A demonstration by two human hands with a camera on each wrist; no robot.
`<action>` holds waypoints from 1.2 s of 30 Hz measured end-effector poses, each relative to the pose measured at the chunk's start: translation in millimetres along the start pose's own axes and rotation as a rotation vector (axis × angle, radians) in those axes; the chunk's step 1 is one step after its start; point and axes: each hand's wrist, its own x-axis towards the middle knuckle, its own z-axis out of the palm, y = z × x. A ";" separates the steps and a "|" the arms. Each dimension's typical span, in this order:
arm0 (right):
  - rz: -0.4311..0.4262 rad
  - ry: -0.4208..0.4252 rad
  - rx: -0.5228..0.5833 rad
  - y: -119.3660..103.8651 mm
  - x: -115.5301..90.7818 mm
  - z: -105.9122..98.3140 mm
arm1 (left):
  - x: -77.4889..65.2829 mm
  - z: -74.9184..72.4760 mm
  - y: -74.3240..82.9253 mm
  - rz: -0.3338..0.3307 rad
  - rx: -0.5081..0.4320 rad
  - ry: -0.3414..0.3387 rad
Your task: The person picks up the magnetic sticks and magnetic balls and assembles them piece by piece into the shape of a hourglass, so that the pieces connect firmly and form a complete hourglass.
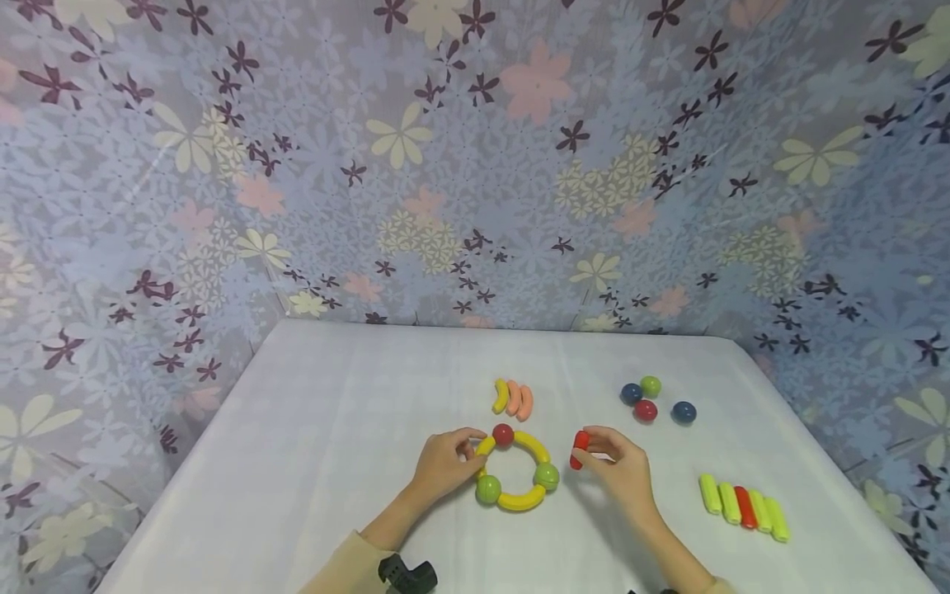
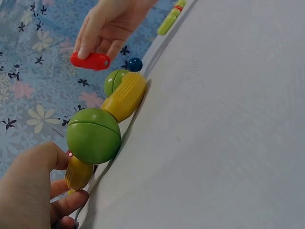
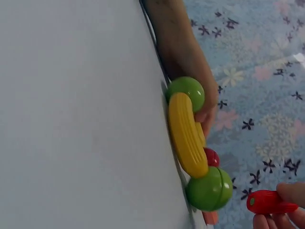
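Note:
A ring of yellow curved pieces joined by a red ball and two green balls lies on the white table. My left hand pinches the ring's left yellow curved piece between thumb and fingers. To the right of the ring, my right hand holds a short red stick near the right-hand green ball. The red stick is apart from the ring, and a small green spot shows on its end in the right wrist view.
Behind the ring lie a loose yellow curved piece and two orange curved pieces. Farther right are two blue balls, a green ball and a red ball. Several yellow-green sticks and a red stick lie at right.

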 end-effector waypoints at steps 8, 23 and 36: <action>-0.073 -0.049 0.088 -4.3 -11.3 21.4 | 1.0 0.4 0.8 -0.001 -0.017 0.000; -0.079 -0.131 -0.035 7.3 -11.3 33.2 | 2.7 -0.5 -5.0 0.082 -0.284 -0.124; -0.081 -0.160 -0.097 6.4 18.5 42.1 | 3.1 3.0 -5.6 0.099 -0.323 -0.103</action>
